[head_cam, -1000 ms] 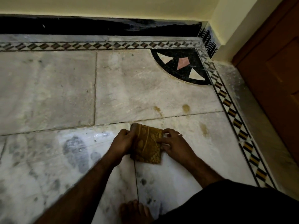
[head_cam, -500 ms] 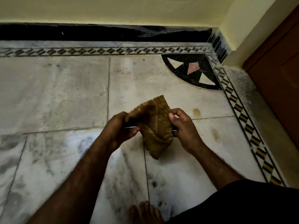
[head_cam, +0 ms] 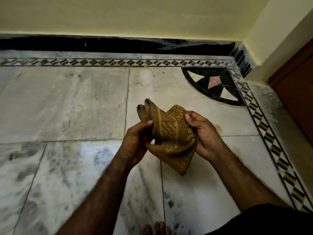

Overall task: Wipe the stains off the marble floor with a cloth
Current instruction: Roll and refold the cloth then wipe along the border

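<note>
Cloth [head_cam: 172,138] bunched at centre, above the floor [head_cam: 67,107]. Left hand [head_cam: 135,141] pinches its 9 o'clock edge; right hand [head_cam: 205,134] grips the 3 o'clock side. Yellow stain [head_cam: 218,128] just beside right hand. Inlay [head_cam: 215,85] at 1 o'clock, door [head_cam: 298,99] at 3, foot [head_cam: 157,228] at 6.

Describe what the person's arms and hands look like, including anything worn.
The left forearm and right forearm are bare, with no sleeve, watch or bracelet in view. The left hand and right hand are ungloved; no ring can be made out. A dark garment shows at lower right.
</note>
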### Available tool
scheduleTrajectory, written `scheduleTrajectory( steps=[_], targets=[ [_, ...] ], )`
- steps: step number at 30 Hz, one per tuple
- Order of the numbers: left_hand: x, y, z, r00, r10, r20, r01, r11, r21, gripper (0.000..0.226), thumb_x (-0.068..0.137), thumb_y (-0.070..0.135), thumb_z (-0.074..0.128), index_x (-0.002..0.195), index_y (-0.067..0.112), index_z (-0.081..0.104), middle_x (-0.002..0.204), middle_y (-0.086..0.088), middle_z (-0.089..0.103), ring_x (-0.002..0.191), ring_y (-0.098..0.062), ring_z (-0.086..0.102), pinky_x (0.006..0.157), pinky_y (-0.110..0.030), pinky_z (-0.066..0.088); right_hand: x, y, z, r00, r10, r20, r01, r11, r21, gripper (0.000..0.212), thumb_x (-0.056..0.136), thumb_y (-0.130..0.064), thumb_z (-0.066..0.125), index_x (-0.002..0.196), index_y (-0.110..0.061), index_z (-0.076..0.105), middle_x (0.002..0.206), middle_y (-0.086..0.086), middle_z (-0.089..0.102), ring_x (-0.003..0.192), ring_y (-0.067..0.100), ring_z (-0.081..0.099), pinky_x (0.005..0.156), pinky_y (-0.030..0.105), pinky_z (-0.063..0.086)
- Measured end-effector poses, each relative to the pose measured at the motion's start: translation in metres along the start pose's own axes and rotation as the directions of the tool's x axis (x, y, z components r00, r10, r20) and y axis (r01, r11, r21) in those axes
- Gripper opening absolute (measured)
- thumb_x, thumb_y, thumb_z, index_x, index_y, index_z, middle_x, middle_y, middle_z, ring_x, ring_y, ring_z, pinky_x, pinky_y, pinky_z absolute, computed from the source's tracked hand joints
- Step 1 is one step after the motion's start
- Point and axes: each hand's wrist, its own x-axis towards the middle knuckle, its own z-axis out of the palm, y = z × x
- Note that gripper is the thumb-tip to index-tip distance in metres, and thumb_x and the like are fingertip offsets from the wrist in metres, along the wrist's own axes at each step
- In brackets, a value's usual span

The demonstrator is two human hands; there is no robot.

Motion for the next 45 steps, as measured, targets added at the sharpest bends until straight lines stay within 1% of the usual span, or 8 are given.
scheduleTrajectory(
  steps=[4, 8, 13, 18, 31, 35, 40, 45],
  targets=[
    [0.003, 0.016, -0.001, 0.996, 0.056, -0.065, -0.031, 0.941, 0.337, 0.041, 0.097, 0.036, 0.053, 0.118, 0.005, 0.071, 0.117, -0.016, 0.074, 0.111, -0.032, 0.070, 0.095, -0.045, 0.054, 0.006, 0.012, -0.009, 0.987, -0.062, -0.148, 0.017, 0.957, -0.288, 0.011, 0.102, -0.015, 0.059, 0.101, -0.011, 0.069, 0.094, 0.007, 0.075, 0.088, 0.024, 0.070, 0.071, 0.032, 0.057],
    [0.000, 0.015, 0.005, 0.991, 0.051, -0.121, 0.015, 0.874, 0.486, 0.037, 0.096, 0.042, 0.057, 0.111, 0.013, 0.075, 0.106, -0.013, 0.077, 0.098, -0.031, 0.074, 0.078, -0.041, 0.058, -0.002, 0.033, 0.001, 0.922, -0.337, -0.190, 0.090, 0.662, -0.744, 0.018, 0.099, -0.038, 0.065, 0.107, -0.022, 0.063, 0.104, -0.003, 0.070, 0.098, 0.017, 0.066, 0.074, 0.023, 0.050],
    [-0.004, 0.011, 0.007, 0.997, 0.020, -0.076, 0.025, 0.838, 0.545, 0.033, 0.102, 0.035, 0.053, 0.108, 0.011, 0.074, 0.100, -0.010, 0.078, 0.093, -0.026, 0.075, 0.077, -0.037, 0.062, -0.023, 0.053, 0.025, 0.995, -0.085, -0.056, 0.027, 0.756, -0.654, 0.056, 0.072, -0.078, 0.065, 0.106, -0.033, 0.066, 0.107, -0.008, 0.074, 0.101, 0.011, 0.071, 0.091, 0.038, 0.060],
    [-0.006, 0.014, -0.002, 0.995, 0.023, -0.099, 0.033, 0.846, 0.533, 0.033, 0.103, 0.036, 0.052, 0.110, 0.010, 0.073, 0.100, -0.011, 0.077, 0.089, -0.026, 0.075, 0.082, -0.042, 0.063, -0.014, 0.051, 0.016, 0.977, -0.179, -0.117, 0.068, 0.779, -0.623, 0.010, 0.097, -0.025, 0.070, 0.096, -0.017, 0.077, 0.093, 0.012, 0.078, 0.091, 0.035, 0.074, 0.085, 0.054, 0.061],
    [-0.005, 0.040, -0.058, 0.924, -0.088, -0.373, 0.134, 0.986, 0.097, 0.041, 0.094, 0.035, 0.067, 0.119, 0.003, 0.067, 0.115, -0.020, 0.074, 0.096, -0.027, 0.075, 0.070, -0.035, 0.061, -0.009, 0.002, -0.011, 0.948, -0.043, -0.316, 0.010, 0.995, -0.104, 0.028, 0.103, -0.011, 0.051, 0.089, -0.001, 0.073, 0.079, 0.013, 0.073, 0.069, 0.023, 0.071, 0.065, 0.035, 0.060],
    [-0.005, 0.047, -0.070, 0.952, -0.018, -0.306, 0.069, 0.985, 0.155, 0.066, 0.083, -0.005, 0.072, 0.142, 0.015, 0.049, 0.126, -0.024, 0.060, 0.102, -0.033, 0.071, 0.076, -0.036, 0.064, -0.008, -0.007, -0.022, 0.943, -0.091, -0.320, 0.037, 0.985, -0.169, 0.026, 0.104, -0.010, 0.051, 0.093, -0.005, 0.074, 0.085, 0.010, 0.077, 0.076, 0.020, 0.074, 0.071, 0.034, 0.061],
    [-0.003, 0.054, -0.072, 0.965, 0.123, -0.234, -0.050, 0.954, 0.295, 0.045, 0.081, -0.001, 0.073, 0.124, 0.011, 0.067, 0.101, -0.011, 0.071, 0.091, -0.025, 0.070, 0.069, -0.027, 0.060, -0.006, -0.013, -0.031, 0.942, -0.126, -0.312, 0.001, 0.928, -0.373, 0.020, 0.106, -0.012, 0.052, 0.109, -0.011, 0.072, 0.097, 0.011, 0.076, 0.093, 0.029, 0.070, 0.080, 0.044, 0.058],
    [-0.002, 0.050, -0.075, 0.980, 0.159, -0.117, -0.067, 0.827, 0.558, 0.065, 0.067, -0.008, 0.083, 0.122, 0.021, 0.064, 0.129, 0.001, 0.062, 0.108, -0.021, 0.067, 0.080, -0.034, 0.062, -0.008, -0.014, -0.039, 0.991, -0.110, -0.081, 0.060, 0.884, -0.463, 0.043, 0.091, 0.001, 0.071, 0.125, -0.024, 0.067, 0.098, 0.011, 0.077, 0.091, 0.024, 0.073, 0.082, 0.039, 0.061]
  ],
)
